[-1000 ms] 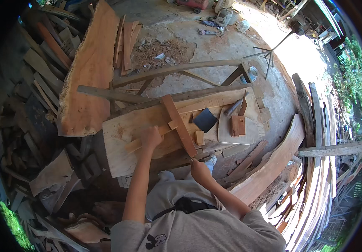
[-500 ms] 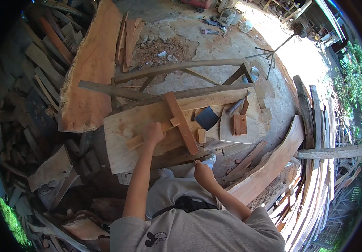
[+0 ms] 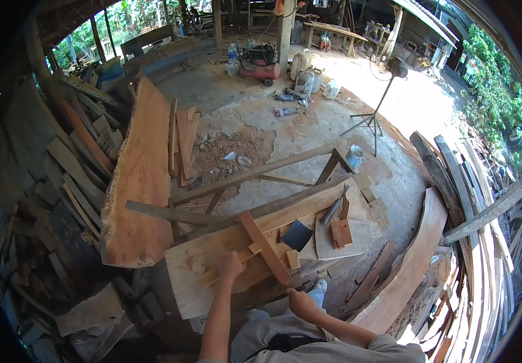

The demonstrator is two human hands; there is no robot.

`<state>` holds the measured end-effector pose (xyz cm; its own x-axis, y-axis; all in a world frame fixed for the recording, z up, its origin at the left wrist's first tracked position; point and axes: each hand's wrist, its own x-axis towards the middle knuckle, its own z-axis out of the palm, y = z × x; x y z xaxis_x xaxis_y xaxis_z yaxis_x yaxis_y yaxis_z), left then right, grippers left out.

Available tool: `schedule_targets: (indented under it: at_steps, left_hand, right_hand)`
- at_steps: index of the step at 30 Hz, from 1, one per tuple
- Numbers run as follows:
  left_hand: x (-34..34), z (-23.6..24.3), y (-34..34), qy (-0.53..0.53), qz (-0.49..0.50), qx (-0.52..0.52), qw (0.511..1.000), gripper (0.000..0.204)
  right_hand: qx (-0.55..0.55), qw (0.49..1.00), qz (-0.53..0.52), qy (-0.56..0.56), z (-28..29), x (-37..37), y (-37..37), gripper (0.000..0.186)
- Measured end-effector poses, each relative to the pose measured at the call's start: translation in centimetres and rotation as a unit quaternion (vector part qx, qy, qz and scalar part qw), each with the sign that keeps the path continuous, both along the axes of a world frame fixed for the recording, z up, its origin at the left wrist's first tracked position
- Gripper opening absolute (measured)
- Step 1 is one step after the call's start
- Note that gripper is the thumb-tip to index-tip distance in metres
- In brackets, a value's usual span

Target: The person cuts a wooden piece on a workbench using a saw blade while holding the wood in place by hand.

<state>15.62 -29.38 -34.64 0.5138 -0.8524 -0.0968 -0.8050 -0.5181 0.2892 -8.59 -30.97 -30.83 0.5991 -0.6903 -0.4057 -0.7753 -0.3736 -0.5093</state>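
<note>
My left hand (image 3: 230, 266) is closed over a pale wooden strip (image 3: 209, 278) on the slab workbench (image 3: 183, 261). A reddish-brown board (image 3: 263, 245) lies crosswise against the strip, whose squared end (image 3: 254, 248) shows beside the board. Close to the near end of that board is my right hand (image 3: 302, 304), its fingers pinched together; whatever they hold is too small to name. To the right of the board lie a dark flat sheet (image 3: 297, 235), a small pale wood block (image 3: 293, 259), and a reddish block with a hole (image 3: 341, 233). A dark-handled tool (image 3: 332, 212) rests behind it.
A long thick slab (image 3: 140, 181) leans at the left beside stacked offcuts (image 3: 79, 175). Wooden trestle beams (image 3: 255, 175) stand beyond the bench. A curved plank (image 3: 406, 260) lies at right. Farther off are a metal stand (image 3: 373, 121), a bucket (image 3: 354, 156) and a red compressor (image 3: 259, 68).
The view has tilted upward, so the bench sits lower and more of the far yard shows. My left hand stays on the strip and my right hand stays near the board's end.
</note>
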Motion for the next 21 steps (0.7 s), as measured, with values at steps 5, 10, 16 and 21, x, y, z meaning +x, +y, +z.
schedule_targets:
  at_steps: [5, 10, 16, 21]
  left_hand:
    - [0.0, -0.3, 0.0, 0.016, -0.002, 0.006, 1.000, 0.028]
    - [0.2, 0.9, -0.1, 0.050, 0.017, 0.070, 0.996, 0.031]
    - [-0.4, 1.4, 0.0, 0.035, 0.017, 0.050, 0.998, 0.028]
    - [-0.3, 1.2, 0.2, 0.028, 0.006, 0.025, 0.999, 0.027]
  right_hand:
    - [-0.065, 0.998, 0.010, -0.024, -2.4, 9.2, -3.1, 0.017]
    - [-0.047, 0.998, 0.033, -0.002, -0.8, 7.9, -2.5, 0.018]
    - [-0.029, 1.000, 0.002, -0.004, -0.3, 2.2, -0.7, 0.019]
    - [-0.075, 0.995, 0.024, -0.059, -2.4, 11.4, -3.9, 0.016]
